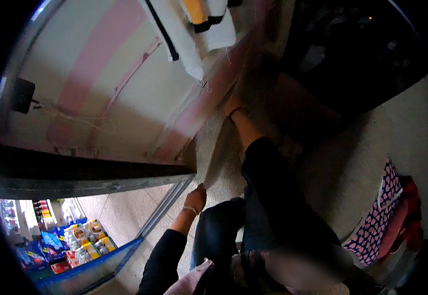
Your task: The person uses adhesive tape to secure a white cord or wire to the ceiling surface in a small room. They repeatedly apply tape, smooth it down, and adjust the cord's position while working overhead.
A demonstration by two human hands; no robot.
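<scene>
Your left hand (195,197), at 7 o'clock, appears closed on the thin strip (214,151) at centre; your right hand (232,103), at 1 o'clock, is shadowed, grip indeterminable. Uneven support could twist the strip into the painted wall (142,110) at 10 o'clock.

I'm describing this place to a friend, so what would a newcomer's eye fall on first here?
Probably the brightly lit, colourful small packages at the lower left, since much of the scene is dim. Next, the dark-blue cloth with pink hearts at the right, beside a red cloth. Near the middle, the left hand grips a long, thin, pale-edged piece, with the right hand near its far end.
</scene>
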